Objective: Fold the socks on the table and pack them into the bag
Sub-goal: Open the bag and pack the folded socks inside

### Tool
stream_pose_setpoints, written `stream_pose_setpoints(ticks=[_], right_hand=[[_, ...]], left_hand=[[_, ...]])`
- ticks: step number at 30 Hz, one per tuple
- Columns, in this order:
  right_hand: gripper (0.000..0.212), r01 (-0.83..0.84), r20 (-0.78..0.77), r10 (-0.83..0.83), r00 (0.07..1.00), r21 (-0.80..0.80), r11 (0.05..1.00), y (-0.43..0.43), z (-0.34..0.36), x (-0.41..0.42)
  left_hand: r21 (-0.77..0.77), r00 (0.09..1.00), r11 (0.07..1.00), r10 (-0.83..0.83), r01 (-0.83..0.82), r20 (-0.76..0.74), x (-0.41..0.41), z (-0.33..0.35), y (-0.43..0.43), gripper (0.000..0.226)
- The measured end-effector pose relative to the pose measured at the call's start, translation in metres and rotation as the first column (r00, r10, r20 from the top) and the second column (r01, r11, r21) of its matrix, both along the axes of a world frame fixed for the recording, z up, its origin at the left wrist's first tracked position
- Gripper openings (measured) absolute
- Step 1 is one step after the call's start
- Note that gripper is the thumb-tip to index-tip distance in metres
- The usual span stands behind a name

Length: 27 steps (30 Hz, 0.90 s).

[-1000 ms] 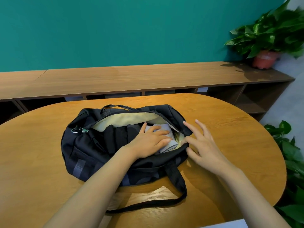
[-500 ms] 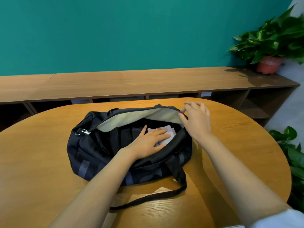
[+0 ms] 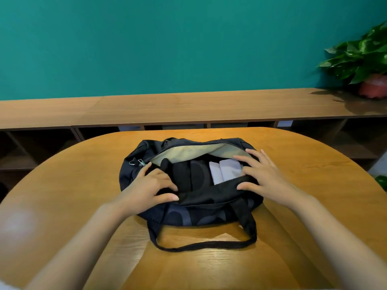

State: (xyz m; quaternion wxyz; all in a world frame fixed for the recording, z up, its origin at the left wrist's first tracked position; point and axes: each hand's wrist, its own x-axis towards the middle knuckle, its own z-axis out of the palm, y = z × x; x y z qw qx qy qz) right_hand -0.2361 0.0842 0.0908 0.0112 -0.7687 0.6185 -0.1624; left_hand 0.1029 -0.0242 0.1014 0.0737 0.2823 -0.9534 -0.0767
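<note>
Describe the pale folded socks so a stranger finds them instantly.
On the round wooden table sits an open black bag. Inside its opening, toward the right end, lie the pale folded socks, beside the right hand. They are whitish, unlike the dark items packed to their left.

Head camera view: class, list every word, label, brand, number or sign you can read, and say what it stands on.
None can be read.
The black bag, its metal clip, the white socks, the wooden table and the plant pot show no lettering; the pot is blurred.
</note>
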Motion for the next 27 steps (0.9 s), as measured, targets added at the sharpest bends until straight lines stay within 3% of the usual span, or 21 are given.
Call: stream_pose_setpoints(ticks=[4,8,11,13,16,20,24,27], right_hand=[[0.029,-0.008,0.062,0.010,0.998,-0.029,1.000,0.000,0.006,0.004],[0.034,0.031,0.065,-0.024,0.998,-0.105,0.994,0.006,0.011,0.007],[0.041,0.059,-0.009,-0.061,0.998,-0.152,0.987,0.010,0.014,0.006],[0.042,0.065,-0.022,-0.069,0.997,-0.176,0.982,0.015,0.017,0.004],[0.034,0.090,-0.038,-0.100,0.994,-0.218,0.972,0.020,0.024,-0.003],[0.033,0.176,-0.015,-0.191,0.981,-0.330,0.927,0.027,0.031,-0.014],[0.031,0.228,0.154,-0.189,0.970,-0.304,0.925,0.024,0.035,-0.021],[0.035,0.291,0.236,-0.224,0.946,-0.302,0.908,0.010,0.042,-0.024]], left_hand=[[-0.089,0.998,0.995,0.032,-0.037,-0.057,0.016,-0.003,0.004,0.058],[-0.150,0.981,0.981,0.144,-0.125,0.128,0.020,0.003,0.010,0.070],[-0.164,0.969,0.972,0.192,-0.166,0.156,0.017,0.006,0.011,0.059],[-0.090,0.978,0.980,0.187,-0.179,0.089,0.014,0.010,0.010,0.047],[0.017,0.969,0.981,0.194,-0.194,-0.154,0.008,0.018,0.006,0.026],[-0.083,0.910,0.980,0.137,-0.183,-0.390,-0.003,0.034,0.000,0.020],[0.010,0.839,0.981,0.172,-0.195,-0.516,-0.003,0.048,-0.006,0.027],[-0.021,0.819,0.916,0.347,-0.400,-0.457,-0.005,0.053,-0.020,0.025]])
